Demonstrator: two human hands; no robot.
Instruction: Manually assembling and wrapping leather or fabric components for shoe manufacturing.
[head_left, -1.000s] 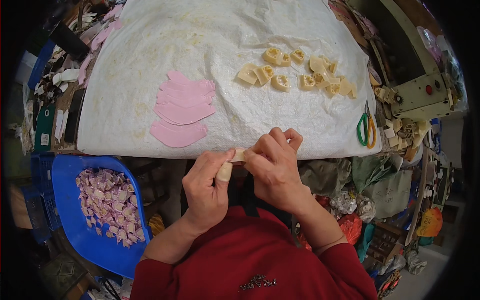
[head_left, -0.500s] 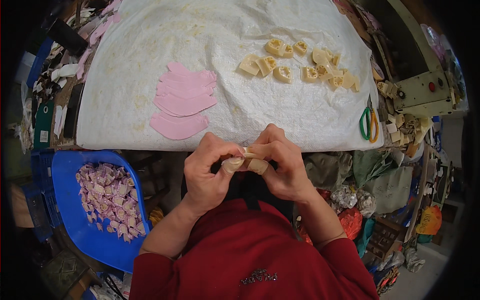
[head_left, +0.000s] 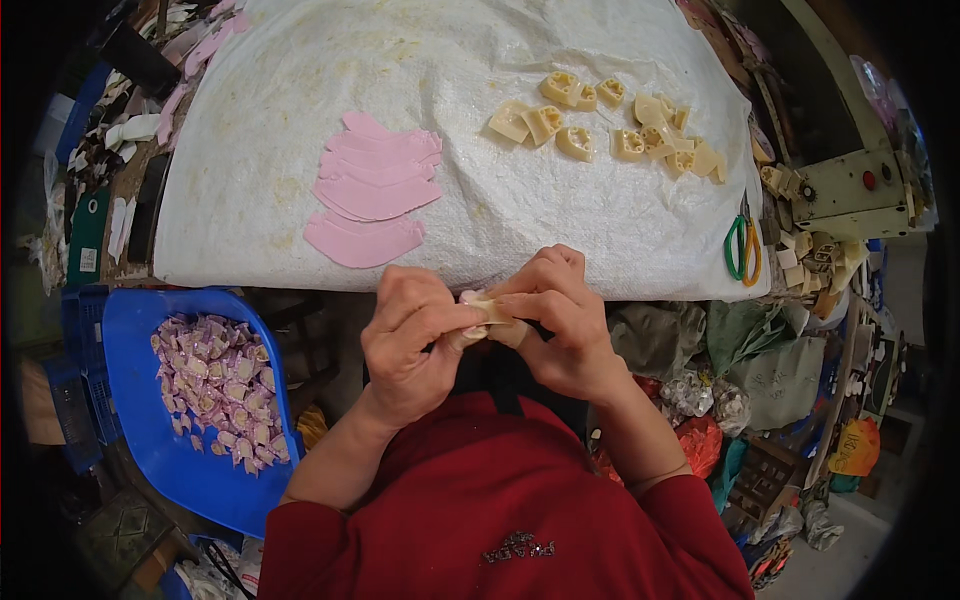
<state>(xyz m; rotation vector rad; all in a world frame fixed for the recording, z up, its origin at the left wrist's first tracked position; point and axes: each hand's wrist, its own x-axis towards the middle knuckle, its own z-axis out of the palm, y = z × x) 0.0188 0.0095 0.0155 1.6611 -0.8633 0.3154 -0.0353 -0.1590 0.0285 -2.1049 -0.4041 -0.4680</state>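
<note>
Just off the front edge of the table, my left hand (head_left: 408,335) and my right hand (head_left: 560,322) meet, fingers pinched together on one small cream shoe heel (head_left: 488,306). A bit of pink shows at the heel's far end; my fingers and thumbs hide most of it. Beyond my left hand, overlapping curved pink leather pieces (head_left: 378,190) lie flat on the white sheet. More cream heels (head_left: 574,143) are scattered singly and in a cluster on the right part of the sheet.
White woven sheeting (head_left: 260,130) covers the table. Scissors (head_left: 743,248) with green and orange handles lie near its right edge. A blue plastic basket (head_left: 150,420) at lower left holds many pink-and-cream pieces (head_left: 215,385). Right of the table stands a greenish machine (head_left: 850,190).
Both hands have shifted their grip on the heel, and the left fingers now lie across it. More of its cream side and a pink end show. The view has shifted slightly.
</note>
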